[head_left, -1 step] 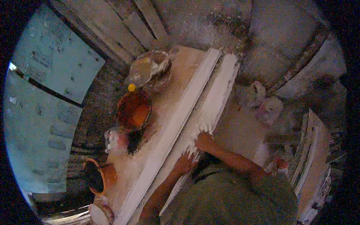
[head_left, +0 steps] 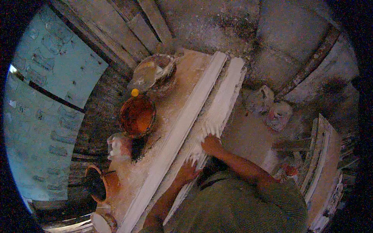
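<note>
A long white strip (head_left: 221, 99) with fine lengthwise lines and a ragged right edge runs diagonally along the bench. My right hand (head_left: 211, 144) lies on it, fingers stretched out, spread and coated in white. Closer to me, my left hand (head_left: 189, 171) rests on the same strip with its white-coated fingers reaching forward. Both hands appear open, pressed to the surface, and no tool shows in either. A second, narrower white strip (head_left: 182, 136) lies parallel on the left, past a dark gap. I cannot tell what the strips are made of.
Along the brown bench (head_left: 190, 62) stand a shallow basin (head_left: 149, 73), an orange-brown bowl (head_left: 138, 116), a plastic bag (head_left: 118, 146) and a clay-coloured pot (head_left: 112, 184). A small yellow ball-like thing (head_left: 135, 92) sits by the bowl. Right of me are stacked boards (head_left: 324, 167) and crumpled bags (head_left: 279, 115).
The view has shifted very slightly. My left hand's fingers have moved a little to the left; my right hand stays in nearly the same place.
</note>
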Available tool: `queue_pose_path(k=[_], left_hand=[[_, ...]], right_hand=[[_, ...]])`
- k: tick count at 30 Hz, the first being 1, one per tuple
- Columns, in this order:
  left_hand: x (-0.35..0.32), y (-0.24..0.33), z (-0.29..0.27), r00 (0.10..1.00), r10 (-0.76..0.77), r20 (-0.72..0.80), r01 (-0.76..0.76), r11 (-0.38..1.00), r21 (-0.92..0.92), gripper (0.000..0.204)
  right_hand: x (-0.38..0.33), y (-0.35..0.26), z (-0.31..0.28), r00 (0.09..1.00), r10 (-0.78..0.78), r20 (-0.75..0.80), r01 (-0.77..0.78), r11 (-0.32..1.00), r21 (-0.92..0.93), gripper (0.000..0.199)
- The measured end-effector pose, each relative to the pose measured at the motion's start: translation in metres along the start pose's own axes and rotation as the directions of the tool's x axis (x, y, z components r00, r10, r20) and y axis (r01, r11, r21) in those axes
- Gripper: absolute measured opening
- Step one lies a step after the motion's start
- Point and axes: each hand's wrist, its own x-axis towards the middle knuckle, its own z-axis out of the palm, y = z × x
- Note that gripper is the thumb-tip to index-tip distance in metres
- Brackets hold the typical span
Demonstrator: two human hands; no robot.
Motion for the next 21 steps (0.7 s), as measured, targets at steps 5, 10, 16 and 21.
queue_pose_path(k=[5,10,16,21], left_hand=[[0.012,-0.022,0.006,0.999,-0.023,0.036,0.026,0.996,-0.084,0.081],[0.069,-0.017,-0.006,0.998,-0.037,-0.053,0.028,0.988,-0.154,0.081],[0.191,0.000,-0.046,0.991,-0.028,-0.128,0.013,0.993,-0.115,0.078],[0.281,0.009,-0.087,0.987,-0.021,-0.160,0.006,0.995,-0.095,0.076]], right_hand=[[0.103,0.087,-0.056,0.907,-0.127,-0.401,0.101,0.991,-0.086,0.039],[0.226,0.223,-0.125,0.860,-0.339,-0.383,0.156,0.887,-0.434,0.027],[0.321,0.329,-0.129,0.905,-0.356,-0.232,0.223,0.863,-0.453,0.032],[0.226,0.245,-0.071,0.950,-0.267,0.161,0.277,0.960,-0.040,0.034]])
